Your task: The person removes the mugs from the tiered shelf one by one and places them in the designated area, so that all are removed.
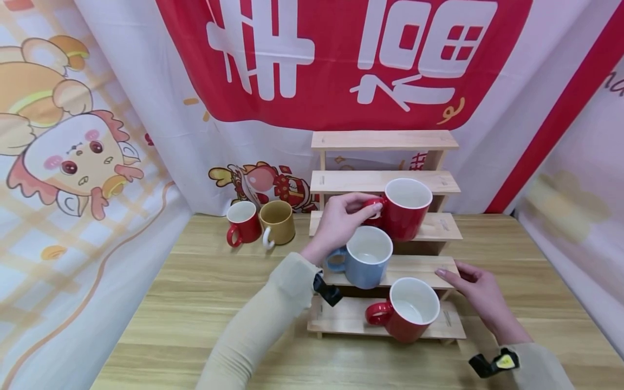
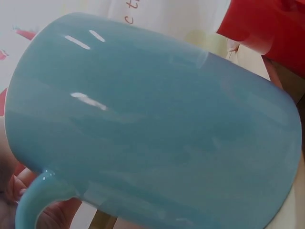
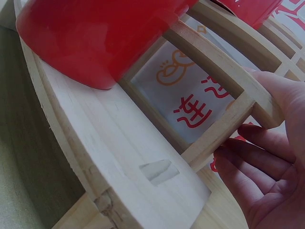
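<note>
In the head view my left hand (image 1: 340,218) pinches the handle of a red mug (image 1: 408,216) at the third step of a stepped wooden rack (image 1: 385,140). Below it a light blue mug (image 1: 366,266) stands on the second step; it fills most of the left wrist view. Another red mug (image 1: 410,319) stands upright on the lowest step, its handle facing left. My right hand (image 1: 480,295) grips the right end of the second step, thumb on top. In the right wrist view its fingers curl beside the rack's side post (image 3: 221,129).
Left of the rack, a small red mug (image 1: 244,222) and a mustard mug with a white handle (image 1: 278,223) stand near the back of the wood-grain table (image 1: 205,303). Behind hangs a white cloth with a red panel (image 1: 331,97). Printed cloth also lines both sides.
</note>
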{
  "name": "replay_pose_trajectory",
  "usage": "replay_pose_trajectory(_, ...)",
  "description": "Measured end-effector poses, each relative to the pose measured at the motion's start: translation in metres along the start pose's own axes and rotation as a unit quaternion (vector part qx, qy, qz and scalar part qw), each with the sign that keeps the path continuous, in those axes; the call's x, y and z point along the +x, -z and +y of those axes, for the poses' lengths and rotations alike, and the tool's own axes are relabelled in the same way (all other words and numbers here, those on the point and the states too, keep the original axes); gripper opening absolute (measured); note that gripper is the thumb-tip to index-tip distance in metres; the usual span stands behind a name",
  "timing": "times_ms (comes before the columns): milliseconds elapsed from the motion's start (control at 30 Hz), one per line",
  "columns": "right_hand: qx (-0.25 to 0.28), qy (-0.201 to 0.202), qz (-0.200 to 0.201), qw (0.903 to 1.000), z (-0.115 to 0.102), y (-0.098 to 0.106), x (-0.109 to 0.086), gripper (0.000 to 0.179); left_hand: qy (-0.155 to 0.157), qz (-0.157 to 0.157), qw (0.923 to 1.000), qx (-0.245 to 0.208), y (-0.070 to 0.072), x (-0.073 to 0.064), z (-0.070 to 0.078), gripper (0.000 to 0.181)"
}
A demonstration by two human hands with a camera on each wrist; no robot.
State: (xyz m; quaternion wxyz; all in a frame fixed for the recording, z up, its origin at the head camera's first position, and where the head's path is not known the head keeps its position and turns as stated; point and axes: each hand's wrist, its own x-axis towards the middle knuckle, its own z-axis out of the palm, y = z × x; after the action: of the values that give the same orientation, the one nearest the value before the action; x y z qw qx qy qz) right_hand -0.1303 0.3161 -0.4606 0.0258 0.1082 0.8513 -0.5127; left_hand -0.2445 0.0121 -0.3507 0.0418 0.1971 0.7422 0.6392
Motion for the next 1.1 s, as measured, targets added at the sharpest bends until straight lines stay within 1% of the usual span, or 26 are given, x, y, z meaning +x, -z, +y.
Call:
replay_pose_trajectory(200,0.002,0.001,-0.003,1.0,0.0,0.0,-0.001,0.082,0.005,-0.002,1.0,-0.005,0.0,0.0,0.0,0.021)
replay_pose_trajectory(367,0.006,0.002,-0.004,1.0,0.0,0.0,-0.001,0.081,-0.002,0.0,0.9999,-0.015,-0.001,-0.001,0.001,0.021)
replay_pose_trajectory(567,0.007,0.005,-0.001,1.0,0.0,0.0,-0.001,0.081,-0.032,0.005,0.9969,-0.071,0.001,-0.005,0.014,0.023)
replay_pose_trajectory(633,0.009,0.008,0.0,0.9999,0.0,0.0,-0.001,0.08,-0.041,0.013,0.9955,-0.084,0.004,-0.007,0.02,0.024)
replay_pose_trajectory(733,0.014,0.014,0.002,0.9998,0.0,-0.001,-0.001,0.077,-0.05,0.029,0.9943,-0.09,0.011,-0.011,0.029,0.025)
replay_pose_trajectory(833,0.015,0.015,0.004,0.9998,-0.001,-0.001,-0.001,0.075,-0.065,0.043,0.9927,-0.092,0.021,-0.016,0.036,0.027)
replay_pose_trajectory(1000,0.013,0.007,0.003,0.9999,-0.001,-0.002,-0.002,0.077,-0.102,0.053,0.9867,-0.115,0.045,-0.026,0.042,0.027)
replay_pose_trajectory(1100,0.009,0.006,0.002,0.9999,-0.001,-0.002,-0.001,0.078,-0.113,0.07,0.9836,-0.122,0.062,-0.031,0.042,0.026)
